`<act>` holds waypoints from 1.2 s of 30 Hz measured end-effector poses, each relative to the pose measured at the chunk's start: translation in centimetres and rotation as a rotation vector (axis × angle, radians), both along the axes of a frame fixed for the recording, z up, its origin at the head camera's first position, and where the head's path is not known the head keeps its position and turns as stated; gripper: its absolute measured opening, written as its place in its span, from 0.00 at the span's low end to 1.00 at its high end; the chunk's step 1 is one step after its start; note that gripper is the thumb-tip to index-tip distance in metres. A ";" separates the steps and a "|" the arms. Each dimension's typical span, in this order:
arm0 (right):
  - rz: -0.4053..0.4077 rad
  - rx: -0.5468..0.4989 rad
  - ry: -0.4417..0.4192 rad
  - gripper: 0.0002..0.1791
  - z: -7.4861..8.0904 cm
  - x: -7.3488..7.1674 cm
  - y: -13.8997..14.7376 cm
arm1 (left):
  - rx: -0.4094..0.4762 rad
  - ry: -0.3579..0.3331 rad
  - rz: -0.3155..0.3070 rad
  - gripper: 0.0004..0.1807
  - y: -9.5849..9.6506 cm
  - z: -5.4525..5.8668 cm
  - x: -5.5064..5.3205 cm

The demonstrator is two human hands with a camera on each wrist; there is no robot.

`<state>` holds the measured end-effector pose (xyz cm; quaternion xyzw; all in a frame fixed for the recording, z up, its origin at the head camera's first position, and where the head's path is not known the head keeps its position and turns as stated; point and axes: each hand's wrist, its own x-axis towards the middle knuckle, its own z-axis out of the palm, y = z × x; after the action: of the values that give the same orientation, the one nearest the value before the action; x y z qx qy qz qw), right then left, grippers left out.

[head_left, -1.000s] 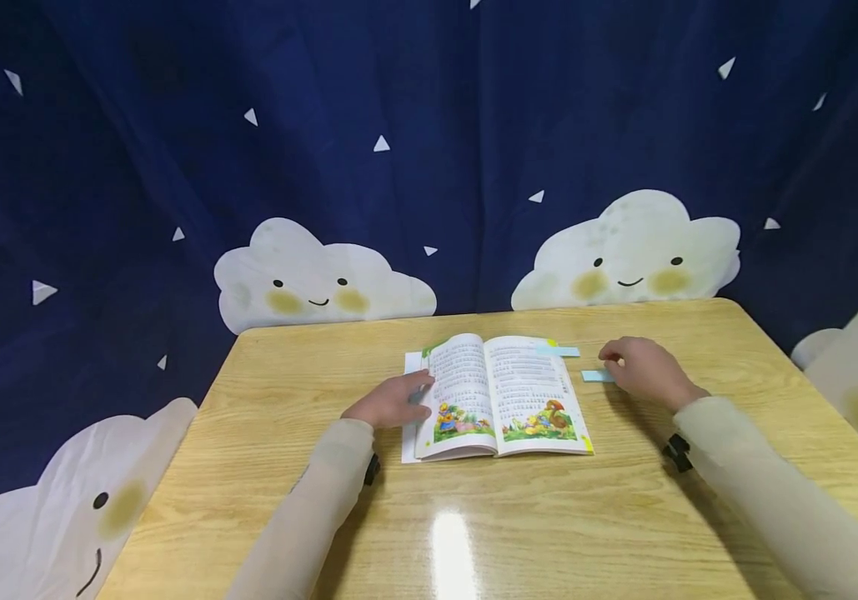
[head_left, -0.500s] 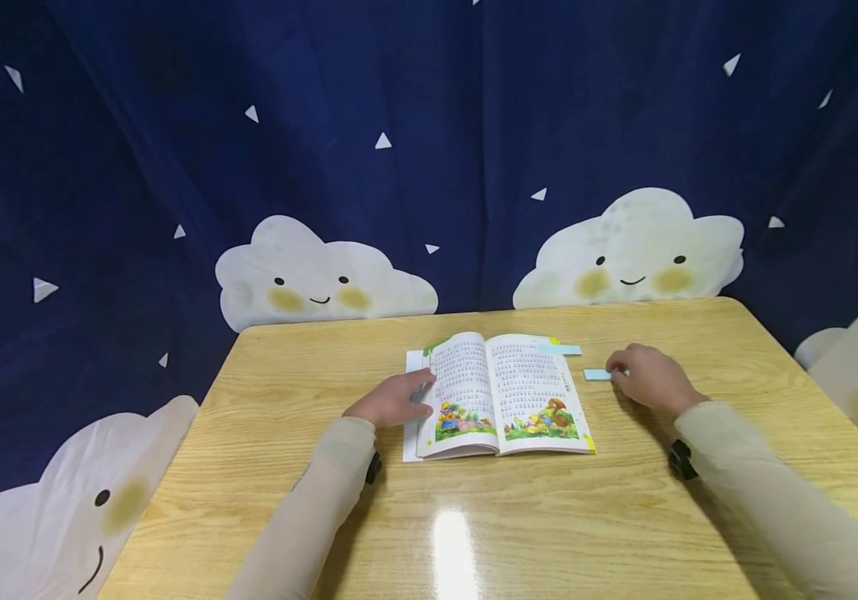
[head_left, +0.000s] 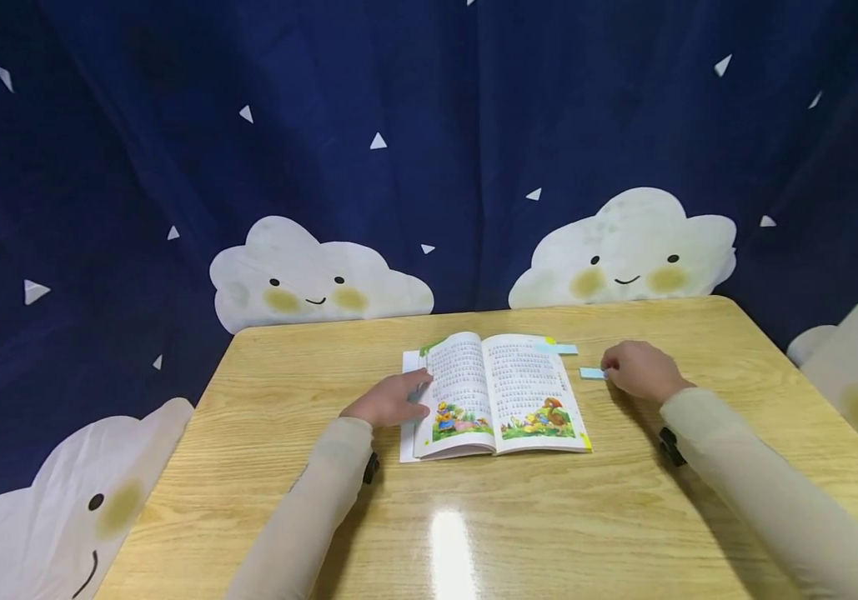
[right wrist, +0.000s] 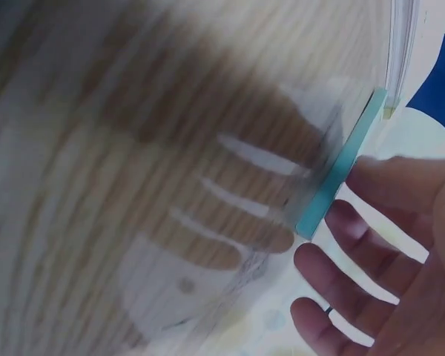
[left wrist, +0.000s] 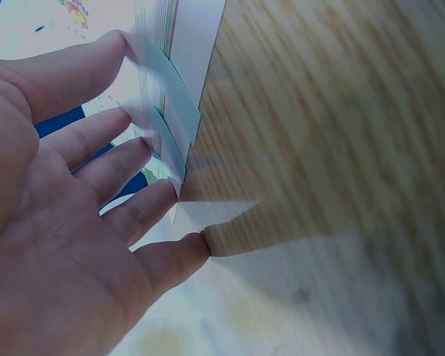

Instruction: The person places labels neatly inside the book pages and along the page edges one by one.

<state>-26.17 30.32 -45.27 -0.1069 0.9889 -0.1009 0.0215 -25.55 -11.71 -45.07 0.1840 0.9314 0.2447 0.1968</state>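
Observation:
An open picture book (head_left: 534,387) lies on the table with text and coloured drawings across both pages. My left hand (head_left: 389,400) rests its spread fingers on the left page edge. In the left wrist view, light blue paper strips (left wrist: 179,100) stick out from the book's pages beside the fingertips. My right hand (head_left: 640,371) is to the right of the book, with its thumb against another light blue strip (head_left: 591,373). The right wrist view shows that strip (right wrist: 341,170) at the thumb tip, the index finger hidden behind and the other fingers loosely bent.
One more light blue strip (head_left: 567,349) juts from the book's upper right edge. A white sheet or cover (head_left: 408,450) shows under the book's left side. The wooden table (head_left: 308,358) ends at a dark blue curtain with white clouds.
My right hand has come down onto the right end of the loose strip and now covers more of it. My left hand and the book have stayed in place.

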 end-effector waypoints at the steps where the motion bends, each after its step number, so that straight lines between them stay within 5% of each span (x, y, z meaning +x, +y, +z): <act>1: -0.007 0.000 -0.003 0.09 0.1 -0.1 -0.1 | -0.001 0.001 0.002 0.34 0.0 0.0 0.0; 14: -0.032 0.037 -0.066 0.08 0.8 -0.6 -0.8 | 0.005 0.001 0.009 0.33 0.0 0.3 0.3; 36: -0.032 0.126 0.075 0.13 -0.2 -0.4 -1.3 | 0.006 0.011 0.000 0.33 -0.1 0.0 0.2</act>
<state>-26.55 29.06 -45.49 -0.0934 0.9950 -0.0348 -0.0105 -25.40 -11.81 -45.03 0.1858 0.9317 0.2467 0.1911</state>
